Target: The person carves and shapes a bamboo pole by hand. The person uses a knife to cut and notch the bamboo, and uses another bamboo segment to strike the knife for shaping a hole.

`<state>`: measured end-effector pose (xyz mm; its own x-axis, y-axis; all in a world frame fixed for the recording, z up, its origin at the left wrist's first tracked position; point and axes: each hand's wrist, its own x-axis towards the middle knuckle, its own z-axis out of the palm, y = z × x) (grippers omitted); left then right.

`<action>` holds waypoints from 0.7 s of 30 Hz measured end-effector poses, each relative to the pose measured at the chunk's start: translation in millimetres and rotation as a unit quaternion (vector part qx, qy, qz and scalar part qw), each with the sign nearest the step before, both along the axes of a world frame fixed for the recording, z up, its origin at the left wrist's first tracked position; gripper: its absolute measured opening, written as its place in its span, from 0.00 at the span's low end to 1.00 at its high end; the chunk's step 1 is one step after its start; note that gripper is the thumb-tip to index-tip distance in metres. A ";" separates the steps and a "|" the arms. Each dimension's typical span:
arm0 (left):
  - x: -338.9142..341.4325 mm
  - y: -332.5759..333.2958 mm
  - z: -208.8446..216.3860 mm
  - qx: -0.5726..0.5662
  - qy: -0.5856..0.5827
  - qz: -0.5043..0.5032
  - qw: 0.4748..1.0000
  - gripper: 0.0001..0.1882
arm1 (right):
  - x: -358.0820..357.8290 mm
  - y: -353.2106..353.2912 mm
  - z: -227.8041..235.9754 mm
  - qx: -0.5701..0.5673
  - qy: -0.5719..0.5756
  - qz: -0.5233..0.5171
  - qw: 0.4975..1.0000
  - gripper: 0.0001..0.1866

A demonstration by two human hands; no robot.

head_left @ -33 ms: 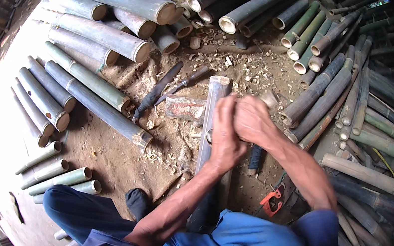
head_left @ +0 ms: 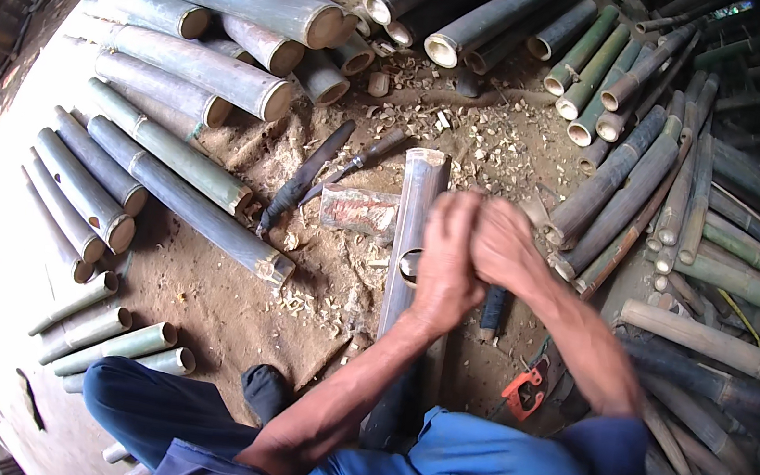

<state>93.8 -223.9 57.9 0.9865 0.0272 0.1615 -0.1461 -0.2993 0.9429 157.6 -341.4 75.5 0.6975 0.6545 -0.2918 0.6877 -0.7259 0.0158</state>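
A split-faced bamboo length [head_left: 397,313] stands lengthwise in front of me, a round hole cut in its upper face. My left hand [head_left: 449,262] is closed just right of that hole, its fingers curled and slightly blurred. Pressed against it, my right hand [head_left: 503,243] is closed too. Whatever the two hands grip is hidden by the fingers. Below the right hand, a dark wrapped handle [head_left: 492,310] shows on the ground. Left of the bamboo lie a wooden block [head_left: 358,210], a large knife with a wrapped handle [head_left: 286,203] and a slimmer knife [head_left: 367,158].
Thick bamboo poles [head_left: 199,71] are stacked at the far left, with thinner green cut lengths [head_left: 137,340] nearer. More poles [head_left: 631,180] crowd the right side. Wood chips [head_left: 501,138] litter the ground. An orange-handled tool [head_left: 523,394] lies by my right knee.
Both hands have shifted slightly right and toward me, staying together. More of the hole in the bamboo now shows beside the left hand.
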 end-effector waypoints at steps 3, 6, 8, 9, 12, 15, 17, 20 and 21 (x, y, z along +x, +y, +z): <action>2.6 -14.9 5.7 0.216 0.125 -0.317 0.915 0.46 | -70.3 -40.0 -35.7 0.272 0.242 -0.405 0.839 0.10; 7.0 -33.1 7.5 0.273 0.163 -0.500 0.805 0.39 | -117.7 -39.5 -74.1 0.496 0.299 -0.713 0.396 0.12; 8.6 -38.5 14.9 0.258 0.154 -0.509 0.807 0.36 | -133.4 -79.0 -100.2 0.528 0.321 -0.628 0.473 0.18; 9.3 -33.8 19.4 0.193 0.096 -0.491 0.844 0.39 | -145.2 -103.3 -112.9 0.545 0.323 -0.587 0.504 0.21; 16.5 -17.4 1.9 0.143 0.073 -0.399 0.903 0.44 | -82.2 -71.1 -55.3 0.324 0.310 -0.512 0.732 0.22; 22.2 -1.2 10.7 0.085 0.081 -0.318 0.941 0.47 | -31.5 -27.3 19.4 0.078 0.268 -0.439 0.854 0.24; 24.2 1.1 15.9 0.039 0.084 -0.273 0.958 0.49 | -16.4 -35.2 14.3 0.046 0.210 -0.311 0.926 0.21; 21.6 9.5 16.5 -0.031 0.069 -0.175 0.982 0.48 | 5.6 -28.0 9.4 0.058 0.113 -0.141 0.982 0.17; 22.2 11.1 15.9 -0.048 0.062 -0.145 0.986 0.48 | 14.4 -23.3 11.7 0.043 0.114 -0.111 0.986 0.15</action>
